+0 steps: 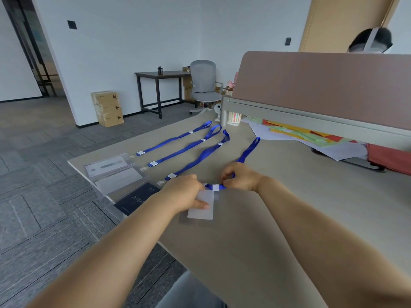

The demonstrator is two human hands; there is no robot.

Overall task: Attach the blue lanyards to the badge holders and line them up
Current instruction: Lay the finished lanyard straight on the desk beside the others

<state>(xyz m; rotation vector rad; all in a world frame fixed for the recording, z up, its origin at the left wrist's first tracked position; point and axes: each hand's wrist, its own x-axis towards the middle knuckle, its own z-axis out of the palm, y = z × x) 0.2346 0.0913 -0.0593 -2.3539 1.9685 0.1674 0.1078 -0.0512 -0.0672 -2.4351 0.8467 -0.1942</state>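
A clear badge holder (201,211) with a white card lies on the beige table (255,230) in front of me. My left hand (183,193) grips its top edge, thumb pressed on the card. My right hand (239,177) pinches the clip end of a blue lanyard (249,150) right at the holder's top; the strap runs away to the upper right. Three more blue lanyards (184,150) lie side by side to the left, each joined to a badge holder (111,168) near the table's left edge. The nearest of those holders carries a dark card (135,200).
A brown desk divider (322,85) closes off the right side, with coloured papers (300,132) and a striped paper cup (234,118) at its foot. Another person's head shows behind it. Beyond the table edge are a grey chair (203,85), a dark side table and stacked boxes.
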